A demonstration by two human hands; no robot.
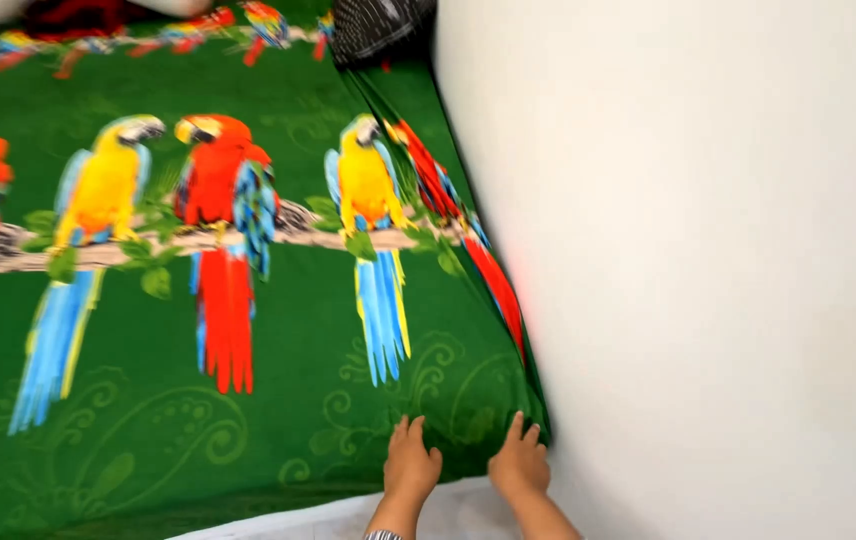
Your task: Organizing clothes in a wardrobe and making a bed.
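Observation:
A green bed sheet [248, 400] printed with red, yellow and blue parrots on a branch covers the bed. My left hand [411, 465] presses flat on its near edge, fingers spread. My right hand [519, 460] lies just beside it at the sheet's corner, next to the wall, fingers on the fabric. Whether either hand pinches the cloth I cannot tell. A strip of white mattress [328, 515] shows under the sheet's near edge.
A plain white wall [708, 270] runs along the right side of the bed, and the sheet's right edge folds up against it. A dark striped cloth [380, 28] lies at the far end. A red item [78, 15] sits at the far left.

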